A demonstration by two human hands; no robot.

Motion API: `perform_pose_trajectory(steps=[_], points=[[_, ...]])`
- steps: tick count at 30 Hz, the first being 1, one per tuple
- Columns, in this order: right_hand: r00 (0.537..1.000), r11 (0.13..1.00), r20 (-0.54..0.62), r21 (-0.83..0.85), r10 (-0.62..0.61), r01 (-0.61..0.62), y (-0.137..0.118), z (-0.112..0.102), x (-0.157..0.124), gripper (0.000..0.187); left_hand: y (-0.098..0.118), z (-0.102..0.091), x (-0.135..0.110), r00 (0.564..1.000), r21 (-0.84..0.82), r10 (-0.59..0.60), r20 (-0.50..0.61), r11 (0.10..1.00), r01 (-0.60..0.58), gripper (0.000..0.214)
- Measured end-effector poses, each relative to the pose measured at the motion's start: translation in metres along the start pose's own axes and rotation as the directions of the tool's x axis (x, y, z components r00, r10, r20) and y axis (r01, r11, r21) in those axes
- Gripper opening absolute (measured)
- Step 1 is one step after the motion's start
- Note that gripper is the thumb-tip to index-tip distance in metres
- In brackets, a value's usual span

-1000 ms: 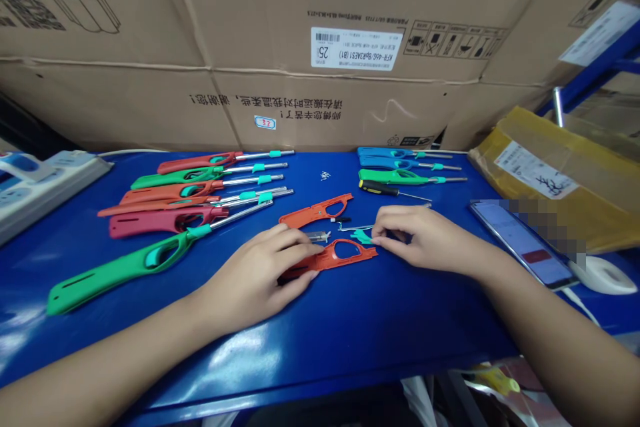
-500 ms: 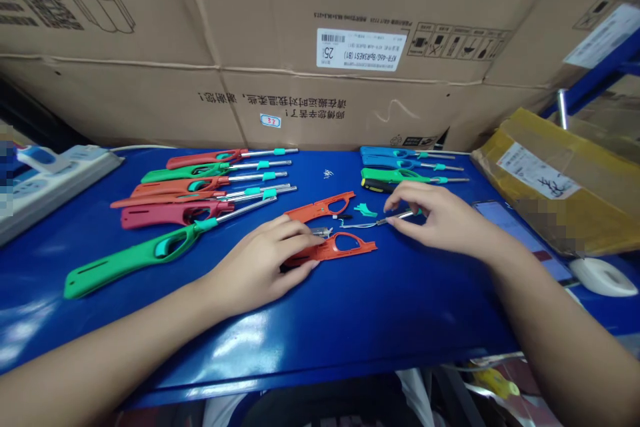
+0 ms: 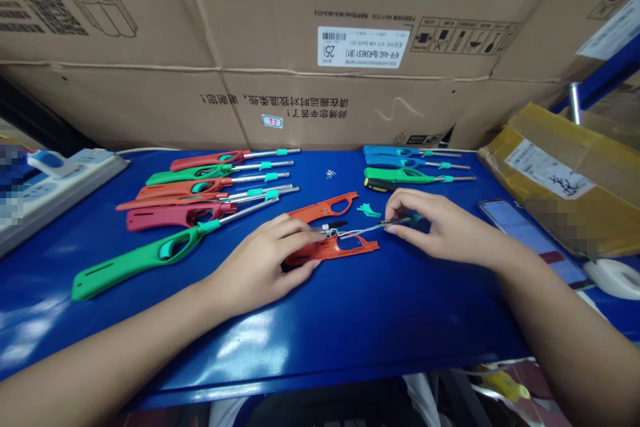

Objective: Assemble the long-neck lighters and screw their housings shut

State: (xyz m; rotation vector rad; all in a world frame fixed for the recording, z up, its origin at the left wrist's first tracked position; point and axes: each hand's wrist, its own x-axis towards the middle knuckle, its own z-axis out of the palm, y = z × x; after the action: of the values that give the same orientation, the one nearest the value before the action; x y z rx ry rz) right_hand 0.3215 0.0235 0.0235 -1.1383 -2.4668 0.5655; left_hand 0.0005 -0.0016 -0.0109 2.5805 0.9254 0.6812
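Note:
An opened orange lighter shell half (image 3: 345, 248) lies on the blue table (image 3: 350, 320). My left hand (image 3: 260, 265) rests on its handle end, fingers closed over it and pinching small inner parts. My right hand (image 3: 440, 225) pinches the thin metal tube (image 3: 367, 229) with wires that reaches toward the shell. The other orange shell half (image 3: 327, 205) lies just behind. A small teal piece (image 3: 369, 211) sits loose beside it.
Several assembled lighters, red, orange and green (image 3: 200, 197), lie in a row at the left. Blue and green lighters and a screwdriver (image 3: 405, 170) lie at the back right. A phone (image 3: 530, 237), yellow parcel (image 3: 560, 180), power strip (image 3: 55, 180) and cardboard boxes (image 3: 320, 47) ring the table.
My right hand let the teal piece lie and took up the metal tube, drawing it toward the near shell half. My left hand stayed on the shell.

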Motion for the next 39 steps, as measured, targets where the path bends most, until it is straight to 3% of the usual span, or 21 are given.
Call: perform_pose_trajectory(steps=[6,12,15,20,26,33,39], points=[[0.996,0.999,0.092,0.047,-0.011,0.006,-0.004,0.009,0.002,0.008,0.003,-0.002,0.000,0.999,0.030,-0.042,-0.026,0.999,0.043,0.037],[0.991,0.998,0.127,0.063,-0.039,0.031,-0.008,0.017,0.002,0.003,0.004,0.000,0.001,0.991,-0.001,-0.105,-0.084,0.994,0.105,0.022],[0.991,0.996,0.122,0.074,-0.058,0.050,-0.009,0.019,0.002,0.004,0.005,0.000,0.001,0.986,-0.022,-0.134,-0.103,0.991,0.133,0.027],[0.990,0.991,0.122,0.122,-0.076,0.061,-0.013,0.022,0.001,0.007,0.004,0.000,0.001,0.995,0.020,-0.087,-0.044,0.996,0.088,0.040],[0.984,0.984,0.135,0.148,-0.118,0.098,-0.018,0.022,0.001,0.008,0.000,0.003,0.002,0.999,0.032,-0.008,-0.041,0.999,0.009,0.030],[0.981,0.995,0.174,0.067,-0.090,0.079,-0.017,0.018,0.000,0.012,-0.002,0.002,0.003,0.991,0.017,0.073,-0.112,0.997,-0.072,0.032],[0.986,0.999,0.163,-0.003,-0.031,0.032,-0.011,0.009,0.000,0.011,0.000,0.004,0.002,0.989,-0.043,0.119,-0.090,0.991,-0.123,0.036]])
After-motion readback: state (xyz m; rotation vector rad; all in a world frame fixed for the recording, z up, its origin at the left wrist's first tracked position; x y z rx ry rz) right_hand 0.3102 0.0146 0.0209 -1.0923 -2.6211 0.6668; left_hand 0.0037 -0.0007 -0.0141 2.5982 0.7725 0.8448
